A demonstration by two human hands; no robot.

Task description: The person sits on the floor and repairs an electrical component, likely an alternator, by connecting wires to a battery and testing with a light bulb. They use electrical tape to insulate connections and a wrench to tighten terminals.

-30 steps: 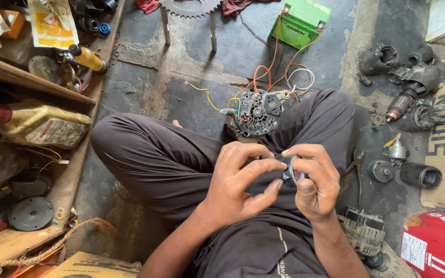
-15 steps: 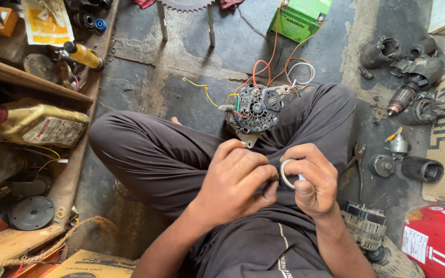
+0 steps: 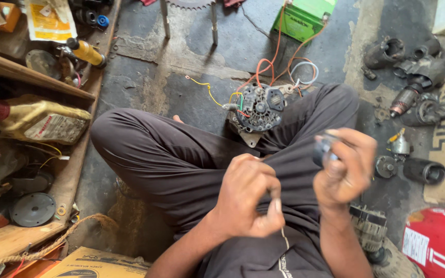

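From my seat I look down on crossed legs on a concrete floor [image 3: 145, 98]. My right hand [image 3: 343, 172] is raised over the right knee, its fingers closed around a small dark roll with a pale edge [image 3: 323, 150], most likely insulating tape, though motion blur keeps me from being sure. My left hand [image 3: 248, 198] sits lower over the lap, curled into a loose fist with thumb and forefinger pinched together; I cannot tell whether anything is caught between them. The two hands are apart, not touching.

Between the knees lies the alternator [image 3: 260, 108], its black rear cover up, with a tangle of orange, yellow, white and green wires [image 3: 263, 67] running from it to the green battery [image 3: 302, 20] at the top of the view. So I judge the hookup to the battery to be in place, while the wrapping or finishing of the leads is not done: the roll is in hand and away from the wires.

Off to the right, starter motors and housings [image 3: 413, 77] lie on the floor, with a red can [image 3: 431, 237] near them. On the left, a shelf [image 3: 32, 77] carries a yellowish oil jug [image 3: 37, 121].
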